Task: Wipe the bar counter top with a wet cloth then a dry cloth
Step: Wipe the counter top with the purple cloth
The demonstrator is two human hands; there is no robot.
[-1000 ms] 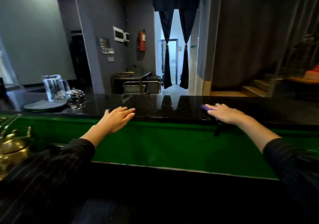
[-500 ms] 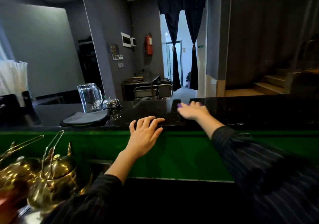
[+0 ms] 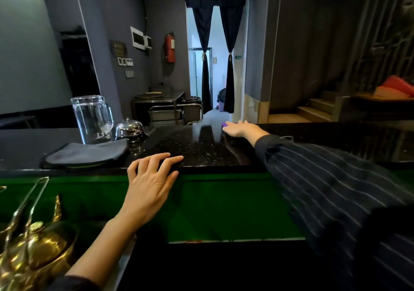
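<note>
The right hand (image 3: 240, 129) reaches far across the black bar counter top (image 3: 201, 149), arm nearly straight in a dark pinstriped sleeve (image 3: 331, 178), palm down and pressed flat near the counter's far edge. Under its fingertips lies a purple cloth (image 3: 224, 124), of which only a small corner shows; the hand covers the rest, and whether the fingers pinch it or merely press on it I cannot tell.

The left hand (image 3: 152, 178) rests on the counter's near edge, fingers spread and loosely curled over the lip, thumb against the green panel (image 3: 224, 207) that faces the counter's front. It holds nothing; it only braces there, forearm bare up to a dark cuff low in the view.

On the counter, left of the left hand, lies one folded dark grey cloth (image 3: 87, 154), flat and untouched. Just behind it stands one clear glass pitcher (image 3: 93, 119), upright, and just beside the pitcher, on its right, one chrome service bell (image 3: 129, 129).

Below the counter at its left end sit brass teapots (image 3: 33, 250) with tall looped handles; one is plain, the rest are cut off by the frame and cannot be counted surely.

Two hands, two cloths, one pitcher, one bell.
</note>
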